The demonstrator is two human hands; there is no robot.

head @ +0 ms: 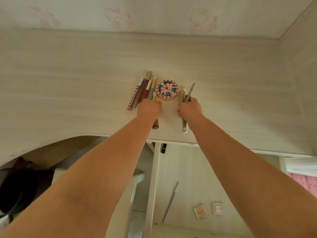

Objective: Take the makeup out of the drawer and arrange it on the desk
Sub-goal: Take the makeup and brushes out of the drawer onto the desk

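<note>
Both arms are reaching out over the pale desk (68, 79), whose near edge is curving toward the person at the left and running straight at the right. The left hand (149, 107) is curling around a bundle of lip tubes and pencils (145, 88) fanned on the desk, a brown tube end (155, 125) sticking out near its wrist. The right hand (189, 108) is gripping a few slim grey sticks (186, 97). Between the hands a round patterned compact (166, 90) is lying flat. Wide bare desktop is lying to the left and far side; a side panel is closing the right. Below, the open drawer (188, 162) is holding a grey pencil (170, 201) and two small square palettes (209, 210). A dark bag (18, 189) is sitting under the desk, left.
</note>
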